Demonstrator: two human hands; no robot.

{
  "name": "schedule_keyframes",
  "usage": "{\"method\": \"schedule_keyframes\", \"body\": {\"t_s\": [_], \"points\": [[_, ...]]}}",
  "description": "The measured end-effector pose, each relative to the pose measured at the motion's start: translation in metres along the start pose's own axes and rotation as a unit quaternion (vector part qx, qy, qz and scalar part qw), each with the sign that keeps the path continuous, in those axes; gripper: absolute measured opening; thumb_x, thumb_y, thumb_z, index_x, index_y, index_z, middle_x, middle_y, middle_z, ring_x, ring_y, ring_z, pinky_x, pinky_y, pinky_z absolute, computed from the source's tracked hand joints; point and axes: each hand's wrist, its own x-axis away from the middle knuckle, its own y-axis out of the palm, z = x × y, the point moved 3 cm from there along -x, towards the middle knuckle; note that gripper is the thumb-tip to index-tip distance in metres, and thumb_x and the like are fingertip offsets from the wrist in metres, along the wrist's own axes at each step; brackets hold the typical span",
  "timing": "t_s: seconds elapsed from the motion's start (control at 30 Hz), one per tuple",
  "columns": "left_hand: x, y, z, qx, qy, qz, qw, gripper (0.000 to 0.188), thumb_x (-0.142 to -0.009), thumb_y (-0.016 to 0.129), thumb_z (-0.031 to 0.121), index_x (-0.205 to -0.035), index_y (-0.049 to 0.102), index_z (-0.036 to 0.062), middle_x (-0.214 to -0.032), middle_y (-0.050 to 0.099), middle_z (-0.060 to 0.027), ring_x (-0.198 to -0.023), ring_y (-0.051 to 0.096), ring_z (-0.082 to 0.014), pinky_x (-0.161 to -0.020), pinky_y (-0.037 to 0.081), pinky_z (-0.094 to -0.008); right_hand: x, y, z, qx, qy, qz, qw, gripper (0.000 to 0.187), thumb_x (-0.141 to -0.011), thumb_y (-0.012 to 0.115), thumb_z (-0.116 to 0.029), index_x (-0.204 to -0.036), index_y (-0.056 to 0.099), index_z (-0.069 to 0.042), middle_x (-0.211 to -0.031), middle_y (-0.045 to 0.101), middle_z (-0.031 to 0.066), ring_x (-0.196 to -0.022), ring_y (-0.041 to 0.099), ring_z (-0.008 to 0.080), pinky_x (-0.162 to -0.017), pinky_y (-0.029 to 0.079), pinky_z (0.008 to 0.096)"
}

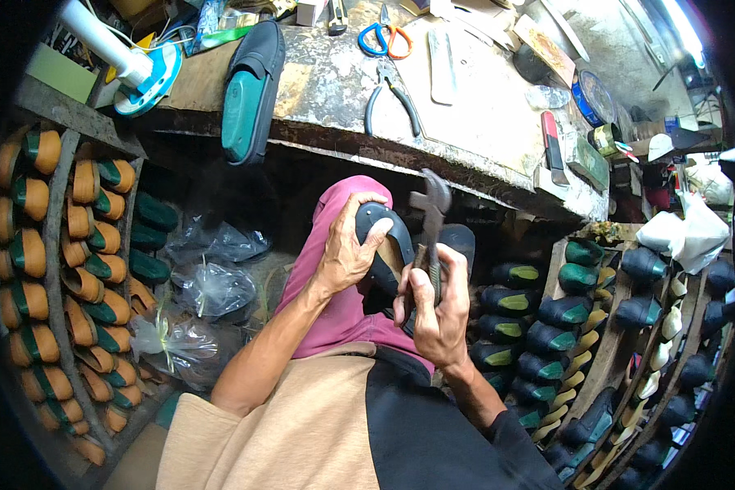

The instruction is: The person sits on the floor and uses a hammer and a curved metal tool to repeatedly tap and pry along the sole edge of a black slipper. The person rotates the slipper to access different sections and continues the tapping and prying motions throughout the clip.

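A dark shoe (397,238) with a tan strip along its underside rests against my pink-trousered knee. My left hand (352,247) grips its rounded end, fingers behind and thumb pressed on top. In my right hand (441,314) is a pair of lasting pincers (435,202), fingers closed round the handles and the metal head pointing up, just right of the shoe. The pincers' head stands apart from the shoe. Part of the shoe's lower end is hidden behind my right hand.
The worn workbench (318,106) ahead carries a black loafer with a green insole (251,94), scissors (385,41), pliers (391,101) and a red-handled knife (554,147). Racks of tan shoes (37,298) stand left, dark shoes (547,336) right. Plastic bags (212,287) lie beside my left arm.
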Motion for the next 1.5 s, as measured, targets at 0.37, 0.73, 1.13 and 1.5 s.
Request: {"method": "schedule_keyframes", "body": {"t_s": [0.37, 0.73, 1.13, 1.5], "points": [[-0.001, -0.001, -0.002, -0.008, 0.000, -0.005, 1.000, 0.040, -0.109, 0.078, 0.021, -0.141, 0.064, 0.0036, -0.126, 0.074, -0.0151, -0.118, 0.074, -0.0289, -0.108, 0.055, -0.0413, 0.007, 0.000, -0.022, 0.112, -0.196, 0.067, 0.972, 0.034, -0.119, 0.048, -0.002, -0.151, 0.042, 0.004, -0.093, 0.064, 0.0077, -0.061, 0.057, 0.0071, -0.055, 0.049, 0.0251], [0.004, 0.001, 0.013, -0.004, 0.009, -0.023, 1.000, 0.042, -0.106, 0.082, 0.016, -0.142, 0.063, 0.0055, -0.127, 0.073, -0.0134, -0.120, 0.071, -0.0264, -0.109, 0.055, -0.0410, 0.003, -0.001, 0.034, 0.275, -0.158, 0.021, 0.948, 0.025, -0.116, 0.055, -0.002, -0.140, 0.055, 0.004, -0.078, 0.065, 0.0132, -0.068, 0.071, 0.0276, -0.061, 0.054, 0.0435], [-0.016, 0.040, 0.042, 0.124, -0.081, -0.269, 0.952, 0.070, -0.093, 0.096, 0.016, -0.153, 0.061, 0.0065, -0.134, 0.072, -0.0058, -0.124, 0.069, -0.0179, -0.113, 0.055, -0.0358, 0.130, -0.098, 0.094, 0.534, 0.150, -0.001, 0.832, 0.043, -0.100, 0.069, -0.026, -0.128, 0.052, 0.002, -0.101, 0.072, 0.0365, -0.086, 0.072, 0.0563, -0.078, 0.059, 0.0637], [0.110, 0.021, 0.098, 0.107, 0.071, -0.285, 0.950, 0.103, -0.084, 0.095, -0.004, -0.169, 0.037, 0.0021, -0.134, 0.082, -0.0189, -0.130, 0.079, -0.0321, -0.119, 0.057, -0.0442, 0.148, -0.117, 0.125, 0.358, 0.205, 0.025, 0.911, 0.048, -0.085, 0.082, -0.028, -0.107, 0.059, 0.008, -0.085, 0.072, 0.0333, -0.085, 0.075, 0.0528, -0.080, 0.059, 0.0568]]}}
